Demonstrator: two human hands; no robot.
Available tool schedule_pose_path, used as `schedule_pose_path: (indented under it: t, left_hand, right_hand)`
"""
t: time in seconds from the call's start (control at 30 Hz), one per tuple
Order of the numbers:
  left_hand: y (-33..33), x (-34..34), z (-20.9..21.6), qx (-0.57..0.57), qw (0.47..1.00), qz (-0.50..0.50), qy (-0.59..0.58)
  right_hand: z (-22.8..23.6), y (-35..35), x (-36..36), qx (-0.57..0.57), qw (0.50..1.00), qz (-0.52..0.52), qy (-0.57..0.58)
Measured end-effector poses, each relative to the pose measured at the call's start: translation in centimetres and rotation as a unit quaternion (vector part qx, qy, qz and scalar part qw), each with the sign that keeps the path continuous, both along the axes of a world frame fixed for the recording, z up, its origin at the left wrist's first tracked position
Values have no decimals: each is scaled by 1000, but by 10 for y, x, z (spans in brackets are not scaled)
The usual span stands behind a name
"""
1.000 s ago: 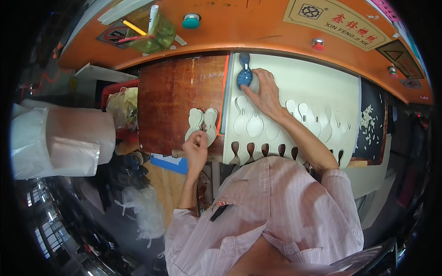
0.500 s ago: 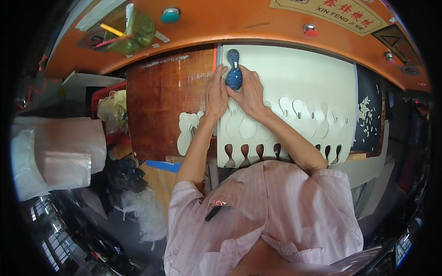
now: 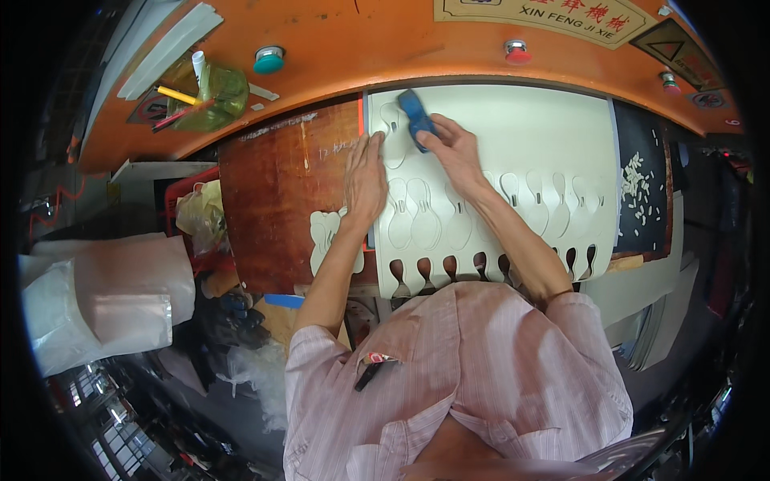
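My right hand (image 3: 459, 158) grips a blue, waisted cutting die (image 3: 416, 120) over the upper left of a cream sheet (image 3: 537, 132). The die is tilted and slightly blurred. My left hand (image 3: 365, 178) lies at the sheet's left edge, its fingers stretched out and pointing away from me. Between the hands and the die, a sole-shaped outline (image 3: 391, 148) with a small slot shows in the sheet. More such cut shapes (image 3: 423, 215) run in a row across the sheet. Dark, waisted openings line its near edge.
Left of the sheet, loose cut pieces (image 3: 323, 235) lie stacked on a brown wooden board (image 3: 265, 192). Small pale slivers (image 3: 638, 188) litter a dark surface at right. An orange machine beam (image 3: 361, 48) with push buttons spans the far side; a green pen holder (image 3: 216, 96) hangs there.
The blue die has come off the sheet and shifted right in my right hand, uncovering a sole-shaped outline. My left hand has let go of it and moved to the sheet's edge.
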State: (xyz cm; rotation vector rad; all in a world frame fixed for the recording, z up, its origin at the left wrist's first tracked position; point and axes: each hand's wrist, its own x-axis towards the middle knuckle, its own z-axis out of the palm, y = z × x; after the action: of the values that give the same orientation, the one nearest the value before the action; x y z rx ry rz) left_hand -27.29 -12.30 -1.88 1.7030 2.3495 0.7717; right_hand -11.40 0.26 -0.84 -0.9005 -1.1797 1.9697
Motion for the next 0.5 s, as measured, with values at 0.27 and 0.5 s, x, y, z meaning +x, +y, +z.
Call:
schedule_pose_path:
  t: [0.27,0.5]
  left_hand:
    - [5,-1,9,35,999,-23,16]
    - [34,24,2,86,978,71,-174]
  right_hand:
    - [1,-1,26,203,971,-2,-124]
    - [-3,-7,5,67,996,0,-62]
